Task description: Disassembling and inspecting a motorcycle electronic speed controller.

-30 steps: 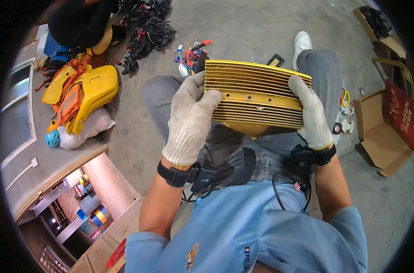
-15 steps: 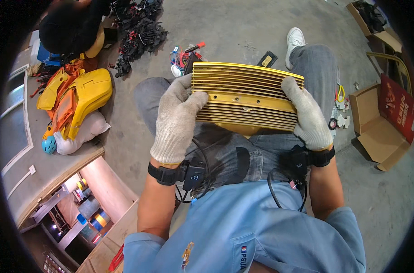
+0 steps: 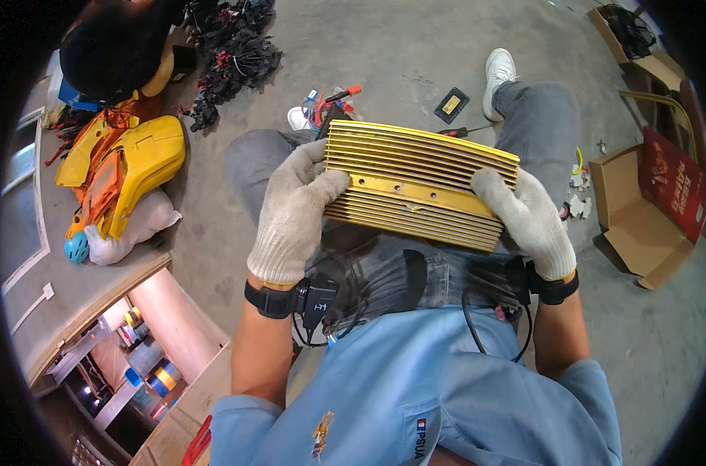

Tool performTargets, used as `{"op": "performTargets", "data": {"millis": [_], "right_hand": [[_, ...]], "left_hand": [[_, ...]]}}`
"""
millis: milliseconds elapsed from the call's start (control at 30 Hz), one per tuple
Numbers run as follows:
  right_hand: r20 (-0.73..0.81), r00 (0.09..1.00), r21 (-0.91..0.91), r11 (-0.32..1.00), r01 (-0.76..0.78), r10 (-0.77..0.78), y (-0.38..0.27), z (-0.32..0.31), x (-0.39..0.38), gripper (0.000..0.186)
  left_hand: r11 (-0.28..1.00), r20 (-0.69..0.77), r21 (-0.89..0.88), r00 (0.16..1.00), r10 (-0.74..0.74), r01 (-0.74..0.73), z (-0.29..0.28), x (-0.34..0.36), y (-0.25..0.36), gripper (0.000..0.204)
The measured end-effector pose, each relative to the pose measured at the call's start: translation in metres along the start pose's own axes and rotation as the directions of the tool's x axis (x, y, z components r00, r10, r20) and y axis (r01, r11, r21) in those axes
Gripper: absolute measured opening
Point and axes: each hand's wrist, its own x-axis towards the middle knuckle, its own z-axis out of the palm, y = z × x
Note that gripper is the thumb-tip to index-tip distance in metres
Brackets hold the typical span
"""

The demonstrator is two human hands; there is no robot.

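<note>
Item: gold finned metal housing (image 3: 419,185), rectangular, ribbed lengthwise with a flat central band, held over the lap of a seated person in grey jeans and a blue shirt. Left hand (image 3: 292,213), in a knitted white work glove, grasps the housing's left end, fingers wrapped over the edge. Right hand (image 3: 530,221), gloved alike, clasps the right end from below and beside. Both grips closed on the piece; neither hand free. Change against the frames a second and half a second ago — the housing sits a little lower and nearer the body, its long axis tilted slightly clockwise, the hands in the same end-to-end hold; judged, the piece is only being turned or inspected, not yet set down or opened. Surroundings: bare concrete floor (image 3: 392,54); a red-handled tool (image 3: 342,95) and a small dark flat part (image 3: 451,105) beyond the knees; an open cardboard box (image 3: 628,213) to the right; yellow plastic shells (image 3: 128,167) and a heap of black cables (image 3: 232,50) to the left — well apart from the hands.
</note>
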Motion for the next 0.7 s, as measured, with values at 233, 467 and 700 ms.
{"op": "performTargets", "data": {"millis": [233,467,700], "right_hand": [[0.000,1.000,0.005,1.000,0.004,-0.004,0.006,0.002,-0.007,0.046],[0.257,0.966,0.521,0.845,-0.122,-0.019,-0.011,-0.019,-0.018,0.050],[-0.017,0.940,-0.508,0.812,0.286,-0.342,-0.017,-0.003,-0.014,0.035]], "left_hand": [[0.999,0.000,-0.012,0.999,-0.034,0.034,-0.002,-0.004,-0.005,0.047],[0.981,0.019,-0.188,0.999,-0.048,0.050,-0.018,-0.002,-0.017,0.046],[0.976,0.011,-0.218,1.000,-0.029,0.031,-0.008,0.000,-0.019,0.047]]}}
